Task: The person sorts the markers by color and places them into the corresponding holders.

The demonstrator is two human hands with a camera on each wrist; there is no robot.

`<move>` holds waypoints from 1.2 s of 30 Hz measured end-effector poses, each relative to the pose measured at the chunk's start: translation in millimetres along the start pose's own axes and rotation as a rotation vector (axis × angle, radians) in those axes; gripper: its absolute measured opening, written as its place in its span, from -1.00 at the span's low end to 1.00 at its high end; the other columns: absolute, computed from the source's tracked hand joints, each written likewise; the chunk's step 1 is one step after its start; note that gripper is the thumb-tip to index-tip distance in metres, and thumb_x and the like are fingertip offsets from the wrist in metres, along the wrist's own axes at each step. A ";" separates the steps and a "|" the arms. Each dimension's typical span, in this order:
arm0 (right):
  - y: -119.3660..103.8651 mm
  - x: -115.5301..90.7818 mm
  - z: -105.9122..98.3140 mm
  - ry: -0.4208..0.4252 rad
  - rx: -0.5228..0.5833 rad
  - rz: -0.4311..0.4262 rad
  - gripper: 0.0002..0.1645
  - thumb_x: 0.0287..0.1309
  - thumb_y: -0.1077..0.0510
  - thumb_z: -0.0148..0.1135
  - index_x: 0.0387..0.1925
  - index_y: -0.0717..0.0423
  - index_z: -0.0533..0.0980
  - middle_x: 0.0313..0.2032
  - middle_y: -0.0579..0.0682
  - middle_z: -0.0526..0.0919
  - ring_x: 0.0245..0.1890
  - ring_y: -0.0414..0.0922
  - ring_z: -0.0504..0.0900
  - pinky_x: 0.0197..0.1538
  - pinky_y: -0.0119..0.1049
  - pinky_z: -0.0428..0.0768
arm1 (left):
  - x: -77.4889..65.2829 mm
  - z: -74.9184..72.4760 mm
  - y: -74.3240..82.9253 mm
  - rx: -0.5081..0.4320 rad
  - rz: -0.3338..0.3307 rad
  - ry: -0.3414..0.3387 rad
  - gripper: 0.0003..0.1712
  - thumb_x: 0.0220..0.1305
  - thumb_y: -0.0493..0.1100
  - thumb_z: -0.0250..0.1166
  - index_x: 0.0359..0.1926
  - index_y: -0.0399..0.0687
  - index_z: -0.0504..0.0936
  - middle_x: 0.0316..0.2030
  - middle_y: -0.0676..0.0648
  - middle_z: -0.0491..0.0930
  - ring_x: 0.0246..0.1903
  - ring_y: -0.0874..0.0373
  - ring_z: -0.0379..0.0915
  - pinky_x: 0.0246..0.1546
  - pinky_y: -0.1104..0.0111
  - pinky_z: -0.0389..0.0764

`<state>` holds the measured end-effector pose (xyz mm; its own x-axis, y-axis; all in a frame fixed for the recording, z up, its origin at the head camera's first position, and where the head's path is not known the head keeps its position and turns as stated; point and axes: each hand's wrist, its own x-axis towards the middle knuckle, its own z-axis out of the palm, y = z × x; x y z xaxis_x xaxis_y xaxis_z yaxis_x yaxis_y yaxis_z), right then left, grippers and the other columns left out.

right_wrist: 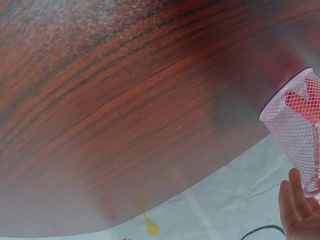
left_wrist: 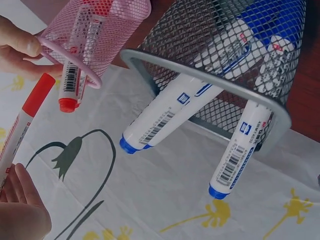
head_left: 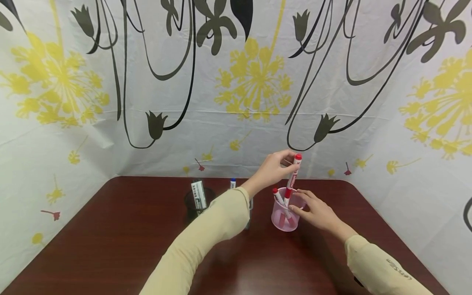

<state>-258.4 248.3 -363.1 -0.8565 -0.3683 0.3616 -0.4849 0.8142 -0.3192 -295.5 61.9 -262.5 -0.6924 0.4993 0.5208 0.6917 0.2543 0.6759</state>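
My left hand [head_left: 274,166] pinches a white marker with red ends [head_left: 293,178] near its upper end. The marker stands tilted over the mouth of a pink mesh pen cup [head_left: 277,217]; in the left wrist view its lower red end [left_wrist: 39,92] is close by the rim. My right hand [head_left: 318,211] holds the cup at the rim from the right, thumb in front. Inside the cup leans another red-and-white marker [head_left: 279,197], and a second seems to lie behind it. In the right wrist view, the right hand's fingers [right_wrist: 295,200] are beside the cup's rim.
Left of the pink cup, partly behind my left sleeve, stands a grey mesh holder [left_wrist: 210,77] with blue-ended white markers [left_wrist: 235,150]. Farther left, a black holder [head_left: 189,203] contains a white labelled item [head_left: 199,195]. A patterned cloth [head_left: 254,135] hangs behind the brown table [head_left: 147,229].
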 end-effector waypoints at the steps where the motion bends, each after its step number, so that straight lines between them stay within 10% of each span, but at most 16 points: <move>1: 0.2 0.2 0.1 0.000 -0.001 0.000 -0.35 0.01 -0.14 0.19 0.06 0.18 0.39 0.08 0.15 0.33 -0.05 0.07 0.44 -0.15 0.05 0.44 | 0.1 0.5 -0.9 0.000 -0.005 0.003 -0.76 0.14 -0.17 0.22 -0.14 -0.10 0.52 -0.38 0.09 0.53 -0.38 0.35 0.44 -0.36 0.56 0.43; 36: 2.4 -0.8 3.4 0.045 -0.017 -0.031 -0.37 0.04 -0.16 0.16 0.02 0.19 0.42 0.07 0.16 0.34 -0.02 0.08 0.42 -0.15 0.06 0.42 | -13.7 30.9 -35.0 0.047 -0.166 -0.020 -0.75 0.15 -0.20 0.21 -0.12 -0.11 0.53 -0.32 0.06 0.54 -0.38 0.34 0.47 -0.43 0.58 0.44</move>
<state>-259.4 248.9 -367.1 -0.8321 -0.3732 0.4104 -0.5077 0.8103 -0.2926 -303.9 71.8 -309.4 -0.7943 0.4633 0.3930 0.5771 0.3730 0.7265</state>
